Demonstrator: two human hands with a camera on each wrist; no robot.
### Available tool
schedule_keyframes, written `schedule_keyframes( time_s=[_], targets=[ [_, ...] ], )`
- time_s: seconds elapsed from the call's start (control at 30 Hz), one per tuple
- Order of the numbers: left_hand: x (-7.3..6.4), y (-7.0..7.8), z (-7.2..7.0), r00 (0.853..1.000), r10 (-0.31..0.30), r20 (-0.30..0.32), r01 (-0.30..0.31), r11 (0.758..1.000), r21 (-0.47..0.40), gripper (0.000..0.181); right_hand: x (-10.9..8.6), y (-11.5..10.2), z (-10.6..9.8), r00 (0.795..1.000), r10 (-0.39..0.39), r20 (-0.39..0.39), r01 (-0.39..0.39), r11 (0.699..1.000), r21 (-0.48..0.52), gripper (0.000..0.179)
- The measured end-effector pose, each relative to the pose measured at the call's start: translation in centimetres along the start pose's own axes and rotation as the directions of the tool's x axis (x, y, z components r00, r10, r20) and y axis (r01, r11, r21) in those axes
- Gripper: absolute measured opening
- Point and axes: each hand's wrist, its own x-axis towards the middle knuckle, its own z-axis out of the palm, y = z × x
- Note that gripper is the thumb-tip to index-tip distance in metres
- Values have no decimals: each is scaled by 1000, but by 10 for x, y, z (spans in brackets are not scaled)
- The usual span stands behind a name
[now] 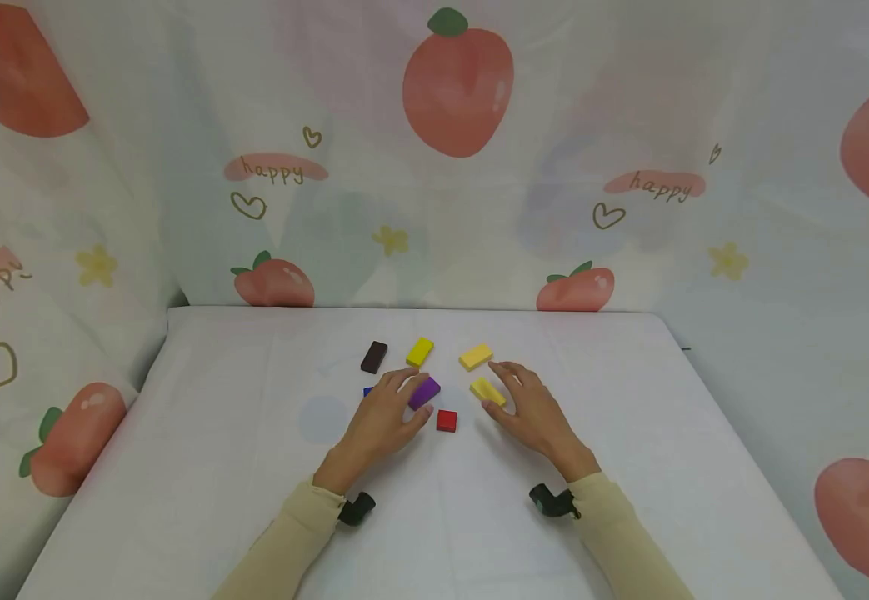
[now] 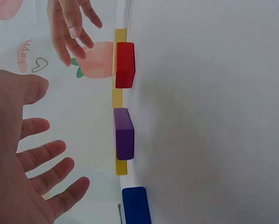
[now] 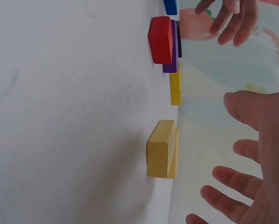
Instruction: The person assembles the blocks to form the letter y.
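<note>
My left hand (image 1: pixel 383 421) hovers above the purple block (image 1: pixel 425 392) and partly hides the blue block (image 1: pixel 367 391) in the head view. In the left wrist view its fingers are spread and hold nothing. Just right of its thumb lies a red block (image 1: pixel 446 421). The right hand (image 1: pixel 537 417) is held over the table beside a pale yellow block (image 1: pixel 487 391), its fingers parted and holding nothing. Another pale yellow block (image 1: pixel 476 357) lies just beyond its fingertips. Farther back are a bright yellow block (image 1: pixel 420 352) and a dark brown block (image 1: pixel 374 357).
All the blocks lie on a white-covered table (image 1: pixel 217 467). A printed curtain (image 1: pixel 464 225) with fruit and hearts rises behind the table and along both sides. Small black cameras sit at both wrists, the left camera (image 1: pixel 357 509) and the right camera (image 1: pixel 551 501).
</note>
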Motion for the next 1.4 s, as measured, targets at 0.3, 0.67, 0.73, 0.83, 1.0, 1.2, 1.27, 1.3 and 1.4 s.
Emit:
schedule_keyframes(
  time_s=[0.3, 0.67, 0.73, 0.83, 1.0, 1.2, 1.27, 1.3, 1.4],
  targets=[
    [-1, 7, 8, 998, -8, 57, 13, 996, -88, 50, -2, 1, 3, 1000, 17, 5, -18, 999, 34, 66],
    [-3, 15, 20, 989, -54, 136, 74, 986, -146, 46, -1, 3, 9, 999, 51, 16, -52, 997, 57, 65],
    [-3, 16, 21, 989, -58, 136, 79, 985, -153, 45, -1, 3, 10, 998, 59, 20, -60, 996, 59, 65],
    [-3, 18, 22, 988, -68, 137, 91, 982, -166, 43, 1, 4, 12, 997, 77, 27, -79, 994, 70, 65],
    [-1, 19, 25, 983, -96, 158, 125, 975, -185, 43, 3, 6, 16, 994, 107, 26, -110, 988, 110, 65],
    [1, 19, 28, 976, -110, 186, 146, 970, -195, 43, 4, 8, 20, 989, 147, 26, -149, 975, 164, 64],
    [2, 19, 29, 976, -111, 190, 148, 969, -197, 43, 5, 8, 22, 985, 169, 29, -172, 969, 179, 63],
    [2, 19, 29, 976, -110, 189, 148, 969, -198, 42, 5, 7, 22, 984, 177, 30, -179, 966, 187, 63],
    [3, 19, 30, 975, -111, 193, 149, 970, -190, 41, 6, 5, 23, 979, 202, 38, -206, 959, 195, 62]
  ],
)
